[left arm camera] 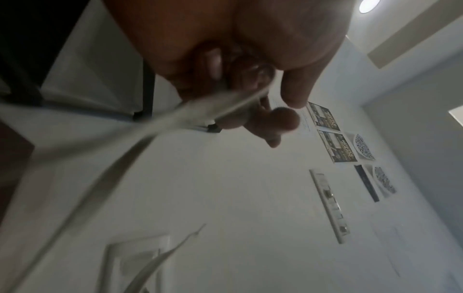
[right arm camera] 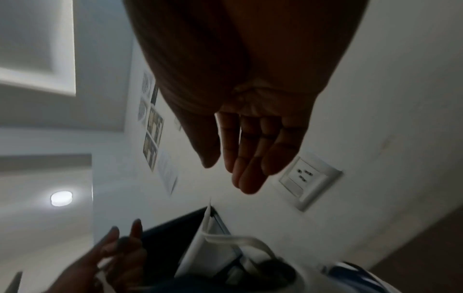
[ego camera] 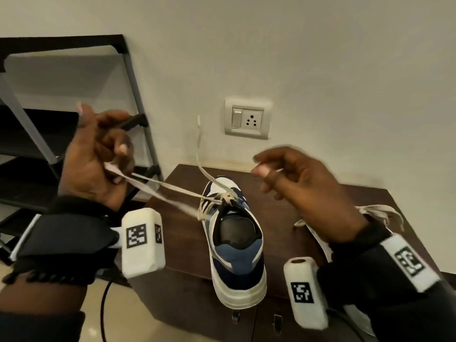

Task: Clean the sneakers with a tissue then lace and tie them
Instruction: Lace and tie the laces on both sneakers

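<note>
Left hand (ego camera: 98, 156) gripping lace (ego camera: 160, 187), seemingly looped

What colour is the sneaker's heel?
The heel is blue and navy over a white sole, clearest in the head view.

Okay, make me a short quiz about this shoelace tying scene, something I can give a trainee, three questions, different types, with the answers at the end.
1. True or false: the right hand holds a lace end.
2. Which hand has a grip on the lace loop stretched from the sneaker? A) left B) right C) both
3. Fill in: the free lace end rises in front of the wall, just left of the ____.

Key
1. False; its fingers are loose and hold nothing.
2. A; the left hand pinches it.
3. Wall socket.
</note>
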Demonstrator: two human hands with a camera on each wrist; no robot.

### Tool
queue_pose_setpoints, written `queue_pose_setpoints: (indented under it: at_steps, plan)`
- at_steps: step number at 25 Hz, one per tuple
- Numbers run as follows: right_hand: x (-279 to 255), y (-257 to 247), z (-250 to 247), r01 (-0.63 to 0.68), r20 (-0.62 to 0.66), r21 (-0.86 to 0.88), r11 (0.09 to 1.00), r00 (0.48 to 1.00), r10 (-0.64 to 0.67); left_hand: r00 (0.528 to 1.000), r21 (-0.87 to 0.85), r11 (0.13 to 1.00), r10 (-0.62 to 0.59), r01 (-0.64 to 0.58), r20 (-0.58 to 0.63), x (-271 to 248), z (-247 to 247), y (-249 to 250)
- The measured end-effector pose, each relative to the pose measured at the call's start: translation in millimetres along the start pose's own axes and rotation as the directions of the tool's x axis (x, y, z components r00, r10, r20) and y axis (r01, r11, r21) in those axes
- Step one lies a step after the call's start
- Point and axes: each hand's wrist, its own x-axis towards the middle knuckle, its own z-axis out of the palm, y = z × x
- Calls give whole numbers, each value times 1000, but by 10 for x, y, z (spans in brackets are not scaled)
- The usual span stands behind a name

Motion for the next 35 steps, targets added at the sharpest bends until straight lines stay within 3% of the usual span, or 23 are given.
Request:
queue_pose_setpoints:
  at_steps: [3, 5, 6, 7, 8, 10, 11, 12, 13, 14, 17, 19, 21, 25, 29, 32, 34, 35]
  plan:
    - [-33, 219, 186, -34, 190, -236, 971, 979, 80, 977, 178, 984, 18, 20, -212, 52, -347, -2]
    - [-15, 231, 226, -12, 240, -312, 950, 966, 91, 936, 320, 931, -54, 173, -348, 77, -515, 11]
    - [3, 245, 233, -7, 255, -318, 948, 963, 93, 915, 449, 851, -84, 273, -395, 68, -553, 16]
    - [20, 264, 241, -9, 266, -314, 949, 959, 97, 902, 616, 703, -84, 354, -423, 37, -570, 5]
    - [40, 293, 248, -14, 274, -307, 952, 956, 102, 908, 776, 499, -57, 385, -414, 2, -583, -33]
    - [65, 363, 268, -34, 275, -274, 961, 955, 112, 942, 941, 74, -93, 330, -323, -91, -496, -158]
    - [74, 398, 276, -50, 264, -254, 966, 957, 119, 943, 958, -89, -174, 271, -283, -133, -412, -229]
    - [84, 431, 279, -62, 247, -236, 970, 961, 122, 931, 959, -189, -262, 209, -255, -162, -339, -304]
    - [93, 455, 275, -69, 230, -223, 972, 966, 122, 916, 965, -214, -336, 150, -217, -180, -261, -363]
    - [98, 474, 268, -71, 218, -221, 973, 969, 120, 905, 983, -153, -395, 102, -155, -200, -176, -420]
    - [114, 505, 253, -20, 211, -296, 955, 974, 86, 870, 964, 265, -467, -29, 155, -282, 80, -601]
    - [107, 527, 256, 13, 205, -356, 935, 977, 65, 846, 918, 369, -435, -145, 309, -302, 207, -719]
    - [96, 547, 251, 10, 179, -434, 901, 981, 76, 847, 894, 395, -383, -209, 368, -286, 267, -787]
    - [99, 483, 169, 18, 180, -495, 868, 980, 82, 838, 844, 511, -381, -162, 392, -242, 274, -761]
    - [74, 198, 2, -7, 176, -458, 889, 979, 99, 816, 872, 436, -406, -222, 411, -224, 282, -750]
    - [74, -8, -270, -84, -148, -365, 927, 989, 32, 811, 885, 453, -475, -107, 341, -230, 245, -770]
    - [87, 31, -526, -178, -399, -423, 888, 917, -6, 806, 907, 415, -515, -64, 292, -235, 204, -715]
    - [86, 87, -647, -263, -517, -469, 843, 856, -21, 799, 930, 363, -542, -57, 261, -232, 160, -675]
